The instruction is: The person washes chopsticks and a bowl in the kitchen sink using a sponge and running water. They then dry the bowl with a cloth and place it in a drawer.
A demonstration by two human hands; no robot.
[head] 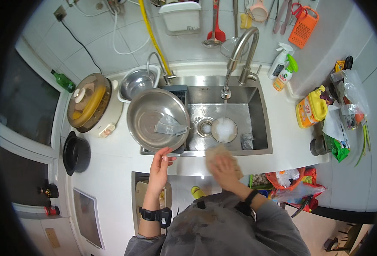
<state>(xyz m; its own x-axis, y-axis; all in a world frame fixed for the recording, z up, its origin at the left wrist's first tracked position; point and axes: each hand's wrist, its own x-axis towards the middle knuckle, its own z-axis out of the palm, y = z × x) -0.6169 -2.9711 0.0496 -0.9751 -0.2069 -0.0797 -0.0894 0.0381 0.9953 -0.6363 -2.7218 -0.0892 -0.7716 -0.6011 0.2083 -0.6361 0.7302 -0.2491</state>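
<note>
My right hand presses a tan cloth against the counter's front edge, just before the sink. My left hand holds nothing; its fingers are apart near the lower rim of a large stainless steel basin. A grey cloth lies inside that basin, which rests over the sink's left side. Water runs from the faucet into a bowl of foamy water beside the drain. A small grey crumpled item sits in the sink's lower right corner.
Left of the basin stand a lidded electric cooker, a black pot and a smaller metal bowl. Spray bottles and a yellow detergent jug stand at the right. Utensils hang on the back wall. Bags sit beneath the counter.
</note>
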